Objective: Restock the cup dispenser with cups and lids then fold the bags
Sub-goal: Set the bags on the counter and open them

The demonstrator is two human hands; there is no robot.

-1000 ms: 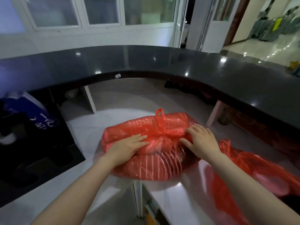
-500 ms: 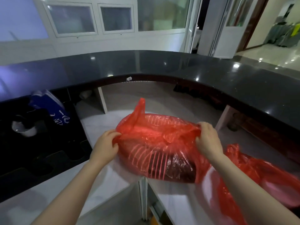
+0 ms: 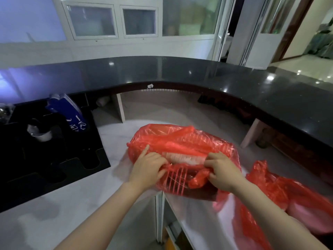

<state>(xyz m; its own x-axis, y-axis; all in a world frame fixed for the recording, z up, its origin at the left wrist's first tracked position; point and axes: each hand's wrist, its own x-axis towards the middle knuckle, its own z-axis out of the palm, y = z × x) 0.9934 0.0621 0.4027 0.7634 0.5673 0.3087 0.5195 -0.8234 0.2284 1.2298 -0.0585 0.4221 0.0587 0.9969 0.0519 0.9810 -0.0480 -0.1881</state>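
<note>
A red plastic bag with white stripes (image 3: 182, 141) lies bunched on the white lower counter (image 3: 72, 195) in front of me. My left hand (image 3: 146, 170) grips its near left part, with the index finger stretched out onto the plastic. My right hand (image 3: 222, 171) pinches a gathered fold at the bag's near right. A second red bag (image 3: 288, 195) sprawls crumpled to the right, near my right forearm. The black cup dispenser (image 3: 45, 150) stands at the left, with a white cup (image 3: 42, 137) in one opening and a blue sleeve of cups (image 3: 68, 114) leaning behind it.
A curved black countertop (image 3: 198, 73) runs above and behind the lower counter. White supports (image 3: 119, 109) stand under it. A gap splits the white counter near its front edge (image 3: 159, 213). Windows and a doorway lie beyond.
Both hands brought the striped bag down from its lifted, spread position and drew its edge toward me; it now lies folded lower on the counter. The view tilted slightly.
</note>
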